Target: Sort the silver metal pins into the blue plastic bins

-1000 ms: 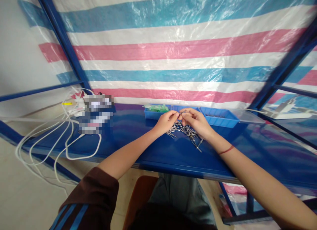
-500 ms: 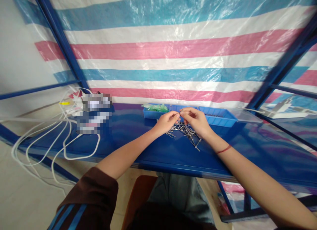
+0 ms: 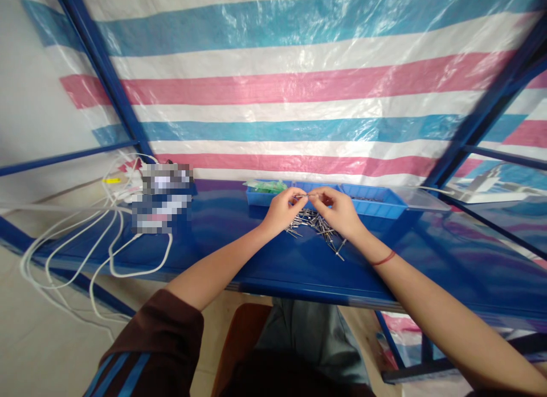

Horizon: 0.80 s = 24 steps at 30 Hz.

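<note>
Between my two hands a thin metal pin (image 3: 306,195) lies roughly level, held by the fingertips. My left hand (image 3: 282,211) pinches one end with thumb and forefinger. The other end is in the pinch of my right hand (image 3: 339,211), which has a red band at the wrist. Just below and between the hands, a loose pile of thin metal pins (image 3: 327,229) lies on the blue table (image 3: 256,266); some show a wider part near one end. Fingers hide part of the pile and the finer detail of the held pin.
Behind my hands stand blue bins: the left bin (image 3: 259,200) holds green plastic packaging (image 3: 270,186), the right bin (image 3: 380,209) small dark pieces. A clear plastic lid (image 3: 427,201) lies to their right. White cables (image 3: 113,243) and blurred-out items cover the table's left end.
My hands have drawn slightly apart and the fingers have shifted, so the pin between them now shows. The pile and bins look the same.
</note>
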Each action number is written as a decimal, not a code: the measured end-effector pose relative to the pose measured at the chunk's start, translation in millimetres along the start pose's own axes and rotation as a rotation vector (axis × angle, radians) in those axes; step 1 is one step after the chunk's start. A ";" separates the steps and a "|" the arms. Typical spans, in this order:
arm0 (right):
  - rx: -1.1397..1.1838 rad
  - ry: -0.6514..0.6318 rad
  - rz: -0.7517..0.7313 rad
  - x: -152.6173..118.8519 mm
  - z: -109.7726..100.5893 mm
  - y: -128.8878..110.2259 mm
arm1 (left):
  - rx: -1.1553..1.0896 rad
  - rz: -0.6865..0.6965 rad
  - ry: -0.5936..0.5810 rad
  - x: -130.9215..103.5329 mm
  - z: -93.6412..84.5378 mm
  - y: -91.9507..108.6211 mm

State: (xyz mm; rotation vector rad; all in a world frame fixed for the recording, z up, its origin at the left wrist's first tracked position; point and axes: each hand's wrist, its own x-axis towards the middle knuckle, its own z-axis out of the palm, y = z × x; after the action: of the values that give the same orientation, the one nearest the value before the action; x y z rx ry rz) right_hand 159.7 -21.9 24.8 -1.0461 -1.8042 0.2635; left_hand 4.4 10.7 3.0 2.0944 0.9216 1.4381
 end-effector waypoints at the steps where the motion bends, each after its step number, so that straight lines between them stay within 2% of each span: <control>1: -0.024 -0.016 -0.005 0.6 0.0 0.6 | 0.017 0.019 0.011 0.2 -0.6 0.6; 4: -0.085 -0.079 -0.022 5.2 -3.7 6.6 | 0.073 0.063 0.027 0.4 -2.4 1.4; 7: -0.212 -0.006 0.006 13.6 -20.6 20.8 | 0.150 0.098 0.003 -0.3 -4.9 0.1; 11: -0.547 0.257 0.197 20.1 -62.3 53.4 | 0.333 0.158 -0.166 -3.6 -8.7 -2.7; 13: -0.690 0.317 0.279 17.8 -81.5 71.6 | 0.442 0.142 -0.266 -5.9 -9.7 -3.3; 15: -0.848 0.305 0.358 12.6 -93.7 86.6 | 0.542 0.102 -0.369 -8.0 -10.2 -3.3; 19: -0.986 0.305 0.394 4.3 -97.2 97.0 | 0.653 0.042 -0.568 -10.1 -10.6 -2.1; 21: -0.964 0.310 0.347 5.3 -93.1 92.7 | 0.665 0.045 -0.593 -10.0 -10.6 -1.4; 24: -0.910 0.276 0.228 12.2 -83.5 80.1 | 0.662 0.074 -0.561 -9.8 -10.1 -0.6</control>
State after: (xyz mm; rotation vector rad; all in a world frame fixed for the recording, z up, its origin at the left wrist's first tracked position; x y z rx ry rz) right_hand 270.6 13.3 25.6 -1.8108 -1.5437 -0.6062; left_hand -7.5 3.7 0.0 2.8068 1.1805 0.5148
